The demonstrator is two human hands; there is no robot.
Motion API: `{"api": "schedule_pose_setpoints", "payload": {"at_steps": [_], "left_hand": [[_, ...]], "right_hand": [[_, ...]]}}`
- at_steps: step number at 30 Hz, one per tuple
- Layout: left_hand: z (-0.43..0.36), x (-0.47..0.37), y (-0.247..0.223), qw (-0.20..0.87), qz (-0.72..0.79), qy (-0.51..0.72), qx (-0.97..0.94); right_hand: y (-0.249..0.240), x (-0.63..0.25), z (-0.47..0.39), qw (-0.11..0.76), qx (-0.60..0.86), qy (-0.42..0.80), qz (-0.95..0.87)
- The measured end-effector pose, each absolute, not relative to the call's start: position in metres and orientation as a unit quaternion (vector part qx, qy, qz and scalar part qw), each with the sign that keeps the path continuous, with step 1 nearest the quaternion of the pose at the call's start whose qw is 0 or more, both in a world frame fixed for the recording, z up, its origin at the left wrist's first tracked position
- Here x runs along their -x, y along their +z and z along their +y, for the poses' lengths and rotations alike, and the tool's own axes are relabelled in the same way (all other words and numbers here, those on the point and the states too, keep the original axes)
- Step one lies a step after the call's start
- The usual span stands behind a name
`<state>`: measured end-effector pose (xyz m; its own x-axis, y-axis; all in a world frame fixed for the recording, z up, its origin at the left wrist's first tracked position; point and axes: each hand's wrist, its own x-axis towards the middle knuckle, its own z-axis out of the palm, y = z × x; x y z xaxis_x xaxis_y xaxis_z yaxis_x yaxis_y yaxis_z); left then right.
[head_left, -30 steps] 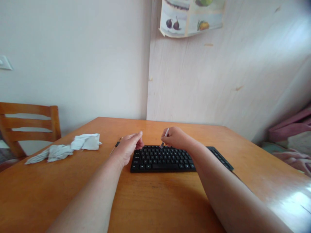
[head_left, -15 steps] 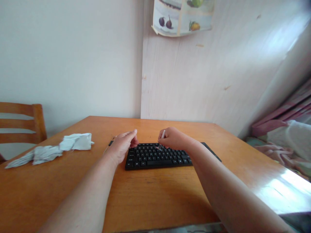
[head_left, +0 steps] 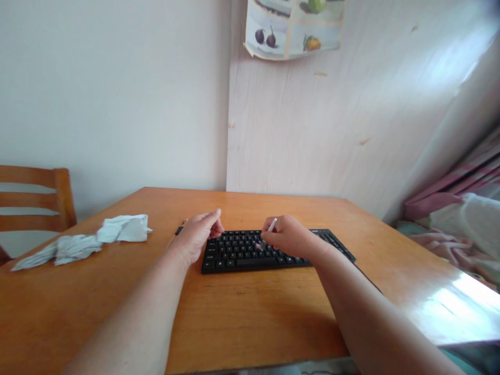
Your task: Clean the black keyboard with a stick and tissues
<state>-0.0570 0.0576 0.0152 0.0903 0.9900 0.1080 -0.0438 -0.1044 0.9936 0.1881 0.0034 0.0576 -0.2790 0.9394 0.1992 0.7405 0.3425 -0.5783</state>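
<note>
A black keyboard [head_left: 250,253] lies flat on the wooden table [head_left: 242,312]. My right hand [head_left: 284,233] is closed around a thin white-handled brush [head_left: 273,224], whose pinkish bristle end rests on or just over the middle keys. At the keyboard's left end is my left hand [head_left: 201,233], with its fingers curled and the thumb up near the index finger. It seems to be at the keyboard's upper left corner; whether it touches or pinches the edge is hidden.
Crumpled white cloths or tissues [head_left: 124,228] lie on the table's left side. A small dark item [head_left: 178,230] sits just behind my left hand. A wooden chair [head_left: 62,198] stands at the left, and fabric [head_left: 445,245] is heaped beyond the right edge.
My right hand with the brush has moved a little to the right and nearer to me over the keys, with the brush now more tilted. My left hand has barely moved.
</note>
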Motion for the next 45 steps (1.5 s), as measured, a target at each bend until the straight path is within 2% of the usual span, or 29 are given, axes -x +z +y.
{"api": "schedule_pose_setpoints", "payload": {"at_steps": [25, 28, 34, 41, 45], "left_hand": [[0.048, 0.055, 0.018, 0.489, 0.423, 0.492, -0.583], [0.045, 0.054, 0.020, 0.483, 0.419, 0.489, -0.593], [0.030, 0.042, 0.029, 0.491, 0.399, 0.450, -0.631], [0.012, 0.032, 0.034, 0.533, 0.345, 0.331, -0.698], [0.012, 0.035, 0.032, 0.532, 0.338, 0.324, -0.705]], "right_hand": [[0.058, -0.203, -0.005, 0.265, 0.506, 0.233, -0.787], [0.059, -0.206, -0.001, 0.301, 0.510, 0.297, -0.749], [0.058, -0.195, 0.001, 0.440, 0.464, 0.432, -0.636], [0.054, -0.172, -0.004, 0.496, 0.365, 0.524, -0.588], [0.052, -0.170, -0.001, 0.529, 0.343, 0.537, -0.560]]}}
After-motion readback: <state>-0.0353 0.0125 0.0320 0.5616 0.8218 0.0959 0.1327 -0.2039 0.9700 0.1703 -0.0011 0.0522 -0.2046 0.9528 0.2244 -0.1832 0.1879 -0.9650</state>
